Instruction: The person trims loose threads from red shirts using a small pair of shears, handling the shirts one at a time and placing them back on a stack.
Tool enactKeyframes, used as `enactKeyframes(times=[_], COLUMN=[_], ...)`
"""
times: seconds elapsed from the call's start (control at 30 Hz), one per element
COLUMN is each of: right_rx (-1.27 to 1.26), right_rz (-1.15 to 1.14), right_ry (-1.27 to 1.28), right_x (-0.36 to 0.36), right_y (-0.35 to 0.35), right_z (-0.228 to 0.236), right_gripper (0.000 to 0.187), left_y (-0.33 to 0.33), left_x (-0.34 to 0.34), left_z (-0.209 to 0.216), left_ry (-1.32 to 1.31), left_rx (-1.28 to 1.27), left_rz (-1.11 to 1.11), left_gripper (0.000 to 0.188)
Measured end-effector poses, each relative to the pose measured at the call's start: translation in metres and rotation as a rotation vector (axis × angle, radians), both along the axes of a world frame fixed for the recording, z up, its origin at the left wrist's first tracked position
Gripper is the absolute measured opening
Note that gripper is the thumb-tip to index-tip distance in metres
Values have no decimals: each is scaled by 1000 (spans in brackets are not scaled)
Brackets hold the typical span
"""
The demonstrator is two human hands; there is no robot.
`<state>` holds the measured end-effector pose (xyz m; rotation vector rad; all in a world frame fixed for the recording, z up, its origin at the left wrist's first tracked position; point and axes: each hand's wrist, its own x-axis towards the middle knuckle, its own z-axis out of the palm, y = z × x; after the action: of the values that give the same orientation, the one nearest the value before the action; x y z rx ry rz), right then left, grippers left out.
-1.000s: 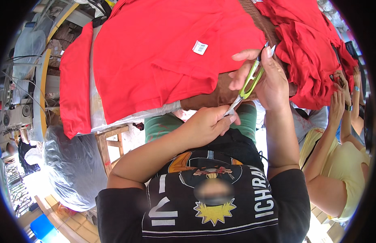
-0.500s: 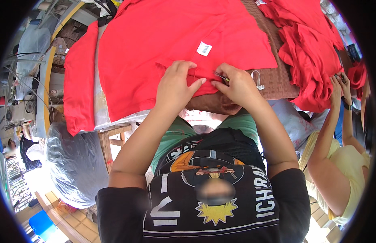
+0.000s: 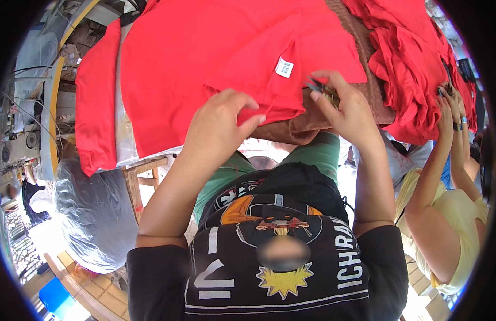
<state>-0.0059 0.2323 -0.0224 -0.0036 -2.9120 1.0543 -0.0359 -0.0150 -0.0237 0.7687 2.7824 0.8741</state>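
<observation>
Red fabric [image 3: 194,53] here; right of its label [image 3: 284,67], right hand [image 3: 350,109] grips snips [image 3: 314,85]; half-open left hand [image 3: 216,123] looks empty; slipping risks nicks.

We have a clear gap between our left hand [image 3: 221,125] and right hand [image 3: 348,109], over the near edge of the red cloth [image 3: 205,53] — only the snips [image 3: 316,85] jut into it. Rightward, bare brown cover [image 3: 377,101] leaves passage — then the rumpled red heap [image 3: 402,77] blocks us.
</observation>
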Motion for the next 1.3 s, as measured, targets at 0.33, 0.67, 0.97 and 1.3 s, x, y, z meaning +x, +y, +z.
enactKeyframes(times=[0.33,0.67,0.97,1.3], right_rx=[-458,-507,-460,-240], right_rz=[99,56,52,116], right_ry=[-29,-37,-105,-105], right_x=[-1,-1,-3,-8], right_y=[-31,-31,-30,-36], right_z=[-54,-57,-48,-41], right_gripper=[19,15,14,23], left_y=[30,22,27,30], left_x=[-7,-28,-38,-39], left_z=[-65,-59,-48,-45], left_ry=[218,91,-57,-50], left_rx=[255,273,141,77], left_rz=[19,-103,-63,-54], left_gripper=[24,13,10,12])
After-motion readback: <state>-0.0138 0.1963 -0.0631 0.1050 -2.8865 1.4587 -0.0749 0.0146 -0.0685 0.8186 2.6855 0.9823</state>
